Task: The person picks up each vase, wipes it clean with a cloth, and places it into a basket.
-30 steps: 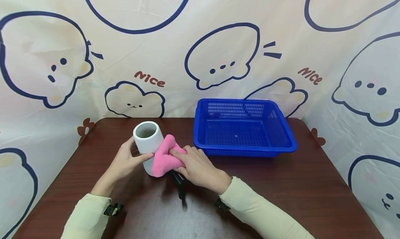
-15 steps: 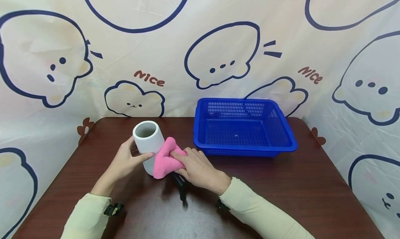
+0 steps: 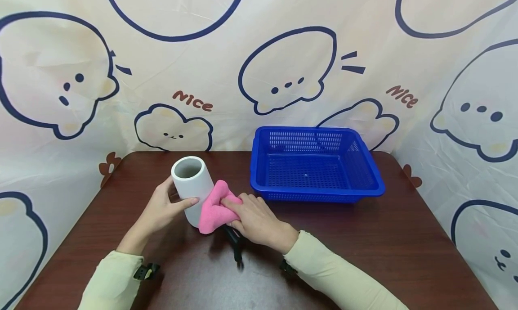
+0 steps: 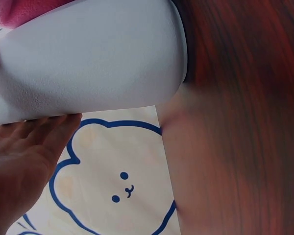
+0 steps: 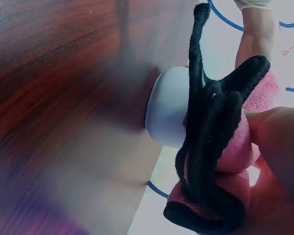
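Note:
A white, hollow vase with a round open mouth stands over the brown table, left of its middle. My left hand grips it from the left, thumb across its near side; in the left wrist view those fingers lie along the vase wall. A fuzzy pink cloth is bunched in my right hand, which presses it to the vase's right side. Black edging on the cloth hangs below that hand, plain in the right wrist view. Part of the lower vase is hidden behind the cloth.
To the right at the back, a blue plastic basket with perforated walls sits on the table, close beyond my right hand. A cream curtain with cartoon drawings rises behind the table and along both sides.
The pink cloth and its dangling black edging have slid slightly down the vase's side in my right hand. My left hand keeps its hold, and the vase has barely moved.

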`<state>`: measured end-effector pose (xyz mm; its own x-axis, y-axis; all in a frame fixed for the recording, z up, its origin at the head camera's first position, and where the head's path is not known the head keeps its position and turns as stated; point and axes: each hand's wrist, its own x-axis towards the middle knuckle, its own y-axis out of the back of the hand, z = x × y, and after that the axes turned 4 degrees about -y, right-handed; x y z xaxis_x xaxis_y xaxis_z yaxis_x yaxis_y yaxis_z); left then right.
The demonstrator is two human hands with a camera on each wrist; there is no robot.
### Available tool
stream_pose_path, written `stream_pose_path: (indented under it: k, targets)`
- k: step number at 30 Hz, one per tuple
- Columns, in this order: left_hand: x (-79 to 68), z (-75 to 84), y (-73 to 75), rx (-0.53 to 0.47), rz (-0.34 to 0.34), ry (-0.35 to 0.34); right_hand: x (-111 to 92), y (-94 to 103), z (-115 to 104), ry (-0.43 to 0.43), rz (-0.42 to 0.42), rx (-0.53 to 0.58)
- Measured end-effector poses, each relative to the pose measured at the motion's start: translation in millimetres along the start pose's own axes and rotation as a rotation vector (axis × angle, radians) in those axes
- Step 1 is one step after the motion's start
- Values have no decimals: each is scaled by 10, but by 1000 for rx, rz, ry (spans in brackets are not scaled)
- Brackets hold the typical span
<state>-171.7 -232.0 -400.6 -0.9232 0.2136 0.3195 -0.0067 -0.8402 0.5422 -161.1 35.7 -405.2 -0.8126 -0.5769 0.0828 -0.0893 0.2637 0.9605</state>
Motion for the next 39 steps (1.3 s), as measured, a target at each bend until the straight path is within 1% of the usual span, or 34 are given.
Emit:
stream_pose_path:
  k: [4,8,13,16,22,31,39]
  targets:
    - [-1,4,1,-4,8,-1,0,-11,4,-3,-7,-11]
    - [-2,6,2,-2,15,-3,-7,-28,2,-18,-32,-21]
    - [-2,9,2,2,8,8,-12,-48,4,-26,-54,-26]
    - [-1,5,0,-4,9,3,-12,-47,5,-28,-64,-25]
    - [-3,-4,-16,-7,2,6,-11,-75,3,-50,-105,-24]
    - [-2,19,-18,17,-5,27,-23,-159,11,-17,-92,-84]
    - [-10,32,-6,13,-1,30,-37,-195,-10,-4,-112,-131]
